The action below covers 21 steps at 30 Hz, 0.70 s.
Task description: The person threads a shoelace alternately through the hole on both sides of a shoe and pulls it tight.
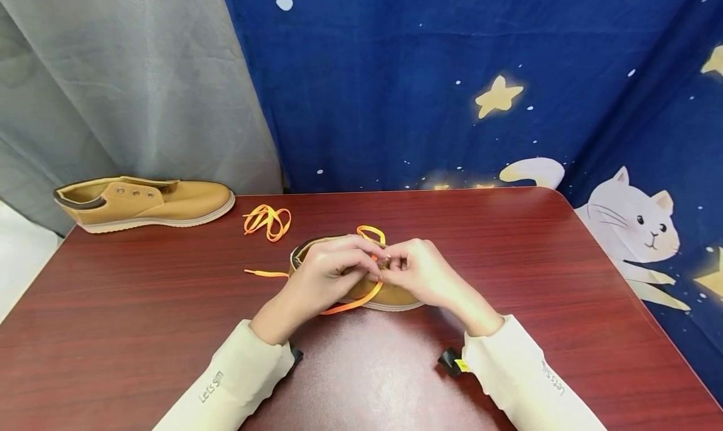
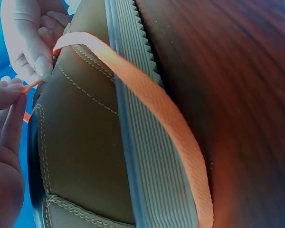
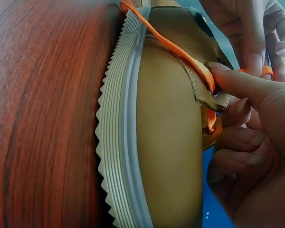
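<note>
A tan shoe (image 1: 395,296) lies side-on on the table, with an orange shoelace (image 3: 175,47) passing through an eyelet near its toe. My left hand (image 1: 327,268) pinches a short stretch of the lace above the shoe opening; in the left wrist view its fingertips (image 2: 19,92) meet on the lace. On the toe side, my right hand (image 1: 420,271) pinches the eyelet flap (image 3: 202,92), thumb outside and other fingers curled behind. Part of the lace loops down over the sole, and one loose end (image 1: 265,273) extends left of the heel. The hands hide most eyelets in the head view.
A second tan shoe (image 1: 186,202), without a lace, stands at the table's back left edge. Beside it lies a bundled orange lace (image 1: 268,221). Grey and blue curtains (image 1: 395,73) hang behind the dark red table (image 1: 536,249).
</note>
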Each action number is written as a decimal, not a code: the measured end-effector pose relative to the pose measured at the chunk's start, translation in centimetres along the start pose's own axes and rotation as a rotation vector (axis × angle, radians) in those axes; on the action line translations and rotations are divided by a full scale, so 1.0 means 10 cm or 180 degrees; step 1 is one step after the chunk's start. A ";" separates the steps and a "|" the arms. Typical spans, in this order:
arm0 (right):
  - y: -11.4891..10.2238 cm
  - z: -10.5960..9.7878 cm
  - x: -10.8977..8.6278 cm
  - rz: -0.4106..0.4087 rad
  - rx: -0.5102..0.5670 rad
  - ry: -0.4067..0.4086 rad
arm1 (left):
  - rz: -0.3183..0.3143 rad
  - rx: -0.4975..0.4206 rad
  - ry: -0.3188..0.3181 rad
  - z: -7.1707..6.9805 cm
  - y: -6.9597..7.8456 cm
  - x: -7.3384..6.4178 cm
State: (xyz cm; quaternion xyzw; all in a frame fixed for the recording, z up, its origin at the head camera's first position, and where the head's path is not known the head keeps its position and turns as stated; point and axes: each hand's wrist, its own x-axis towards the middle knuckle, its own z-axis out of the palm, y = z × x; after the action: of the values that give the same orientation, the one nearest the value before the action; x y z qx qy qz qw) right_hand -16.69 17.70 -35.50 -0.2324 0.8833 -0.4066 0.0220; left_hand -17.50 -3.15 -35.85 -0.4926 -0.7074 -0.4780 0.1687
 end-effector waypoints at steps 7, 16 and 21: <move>-0.02 0.00 0.00 0.0023 -0.0083 0.0035 | 0.0152 0.0015 -0.0094 0.01 -0.01 -0.02; -0.03 -0.01 0.00 0.0061 -0.0162 -0.0015 | 0.0295 0.0237 -0.0267 0.01 0.00 -0.06; -0.01 0.00 -0.01 0.0041 -0.0178 0.0002 | 0.0382 0.0468 -0.0406 0.02 0.03 -0.07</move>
State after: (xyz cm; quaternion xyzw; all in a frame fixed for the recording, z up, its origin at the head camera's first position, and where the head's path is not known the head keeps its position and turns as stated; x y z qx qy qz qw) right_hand -16.59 17.67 -35.42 -0.2272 0.8958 -0.3817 0.0178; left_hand -16.87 -3.37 -36.25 -0.5498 -0.7191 -0.3816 0.1873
